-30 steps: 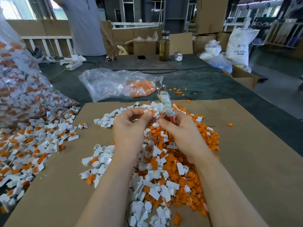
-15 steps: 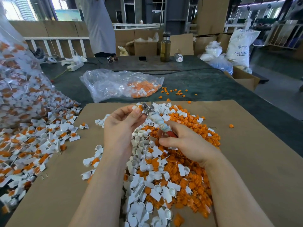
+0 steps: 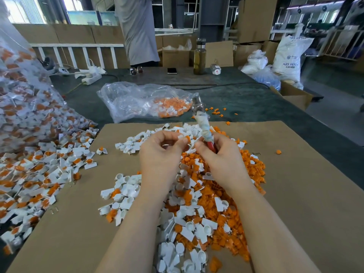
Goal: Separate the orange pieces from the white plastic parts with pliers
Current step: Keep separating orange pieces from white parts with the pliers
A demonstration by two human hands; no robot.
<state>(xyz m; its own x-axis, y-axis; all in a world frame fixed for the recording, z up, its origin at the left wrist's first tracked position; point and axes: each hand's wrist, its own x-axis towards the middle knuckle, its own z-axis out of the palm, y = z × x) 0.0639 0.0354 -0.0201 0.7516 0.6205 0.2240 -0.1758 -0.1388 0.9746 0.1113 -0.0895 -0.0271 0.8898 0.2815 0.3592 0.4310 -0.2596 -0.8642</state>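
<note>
left hand (image 3: 160, 152) pinches a small white plastic part (image 3: 180, 137); right hand (image 3: 220, 156) grips cloth-wrapped, red-handled pliers (image 3: 204, 127)

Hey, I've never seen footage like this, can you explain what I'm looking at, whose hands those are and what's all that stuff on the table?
The picture comes from a camera worn on a person's head, looking down at their own bare hands; there is no robot. The left hand pinches a small white part with an orange piece. The right hand grips pliers with cloth-wrapped handles, the metal tip pointing away. Below lies brown cardboard heaped with white parts and orange pieces. Farther back sits a clear plastic bag partly filled with them.
</note>
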